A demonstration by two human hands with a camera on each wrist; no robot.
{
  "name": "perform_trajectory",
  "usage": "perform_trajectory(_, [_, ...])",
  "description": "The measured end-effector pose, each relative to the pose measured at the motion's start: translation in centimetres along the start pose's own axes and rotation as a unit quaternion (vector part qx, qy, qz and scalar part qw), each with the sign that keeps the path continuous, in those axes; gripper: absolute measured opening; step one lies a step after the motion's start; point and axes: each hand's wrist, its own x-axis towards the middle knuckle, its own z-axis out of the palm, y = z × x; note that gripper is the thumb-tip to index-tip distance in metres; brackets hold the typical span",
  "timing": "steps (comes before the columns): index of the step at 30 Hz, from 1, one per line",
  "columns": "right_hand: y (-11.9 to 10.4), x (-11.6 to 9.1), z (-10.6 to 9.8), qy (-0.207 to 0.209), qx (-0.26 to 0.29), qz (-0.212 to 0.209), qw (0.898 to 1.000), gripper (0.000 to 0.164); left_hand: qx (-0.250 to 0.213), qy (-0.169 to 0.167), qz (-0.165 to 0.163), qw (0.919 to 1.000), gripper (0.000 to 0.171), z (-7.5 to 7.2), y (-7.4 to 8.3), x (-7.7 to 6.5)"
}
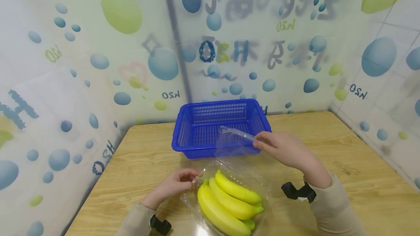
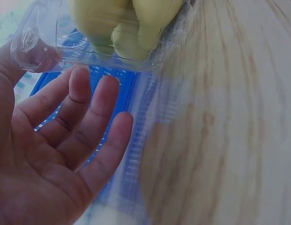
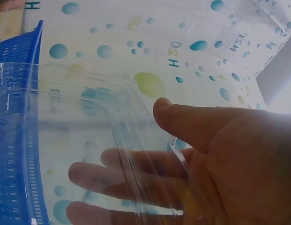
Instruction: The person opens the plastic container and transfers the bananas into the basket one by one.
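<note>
A clear plastic clamshell container [image 1: 187, 200] stands on the table with its lid [image 1: 234, 145] raised toward the back. Several yellow bananas [image 1: 226, 207] lie in its base, and their ends [image 2: 136, 28] show blurred through the plastic in the left wrist view. My left hand [image 1: 175, 185] holds the base's left rim between thumb and forefinger; its other fingers [image 2: 119, 136] are loosely bent. With my right hand [image 1: 287, 152] I pinch the lid's right edge, thumb on one side. The other right fingers [image 3: 98, 180] show through the clear plastic in the right wrist view.
Behind the container, a blue perforated basket [image 1: 178, 130] stands near the back of the wooden table [image 1: 147, 148], partly seen through the lid. A patterned sheet [image 1: 131, 46] with blue and green spots surrounds the table at the back and sides.
</note>
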Motion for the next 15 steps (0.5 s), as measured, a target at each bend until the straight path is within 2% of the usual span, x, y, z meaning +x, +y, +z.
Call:
perform_trajectory(8, [0.21,-0.20,0.14,-0.010,-0.003,0.018,1.000,0.039,0.010,0.004,-0.002,0.9999,0.034,-0.04,-0.48,0.17])
perform_trajectory(15, [0.80,-0.35,0.13,-0.003,-0.018,0.020,1.000,0.036,0.007,0.005,0.005,1.0000,0.032,0.01,-0.12,0.42])
